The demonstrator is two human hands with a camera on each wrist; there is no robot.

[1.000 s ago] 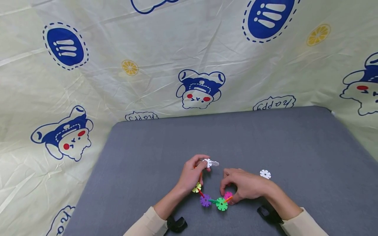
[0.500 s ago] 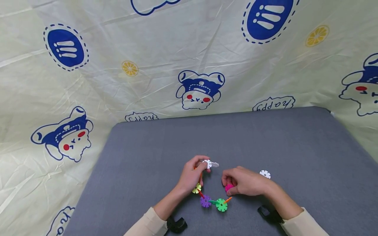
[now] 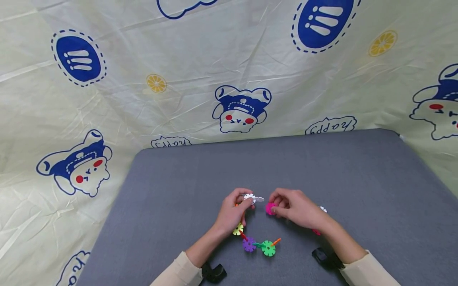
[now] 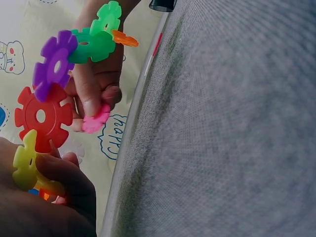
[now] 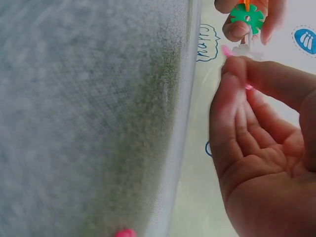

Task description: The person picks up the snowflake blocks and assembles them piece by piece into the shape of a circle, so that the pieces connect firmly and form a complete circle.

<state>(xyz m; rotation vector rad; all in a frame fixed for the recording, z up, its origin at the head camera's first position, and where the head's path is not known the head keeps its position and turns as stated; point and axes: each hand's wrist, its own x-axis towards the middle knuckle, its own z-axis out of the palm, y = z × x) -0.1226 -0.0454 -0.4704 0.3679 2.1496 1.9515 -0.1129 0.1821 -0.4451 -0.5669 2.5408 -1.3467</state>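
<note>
Pink disc [image 3: 270, 209], partly covered by the right hand [image 3: 298, 206]; chain of discs [image 3: 249, 244], upper section masked by the left hand [image 3: 231, 211]. White disc [image 3: 323, 209], largely hidden behind the right forearm [image 3: 336, 238]; reddish piece [image 3: 316, 232], mere edge showing past it, perhaps another disc. Pink tip [image 5: 125, 232], cropped by the right wrist view's bottom edge, shape indeterminate.

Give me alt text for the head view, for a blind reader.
A left hand holds a chain of colored discs; the right hand pinches a pink disc near the chain's white end, above a gray table.
</note>
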